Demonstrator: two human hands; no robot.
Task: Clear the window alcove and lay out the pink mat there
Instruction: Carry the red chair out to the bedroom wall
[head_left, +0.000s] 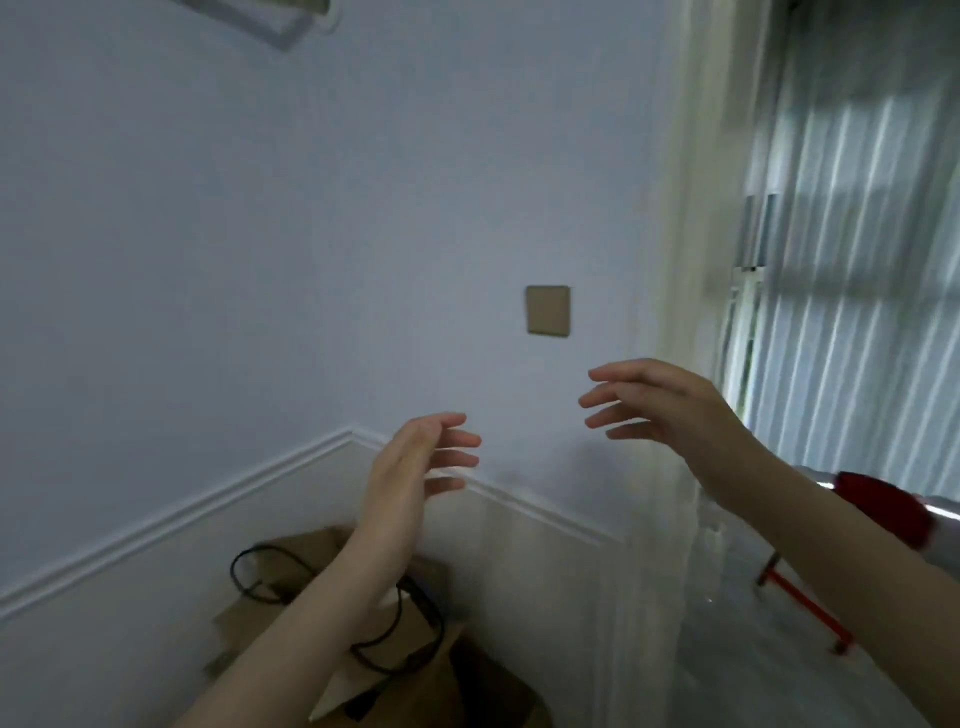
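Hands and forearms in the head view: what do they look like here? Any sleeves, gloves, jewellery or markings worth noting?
Both arms are bare up to the frame edge: no sleeves in view. The left hand and right hand wear no gloves, and no rings, watch or bracelet can be made out. No markings show. The fingers are slightly motion-blurred, so small details cannot be ruled out.
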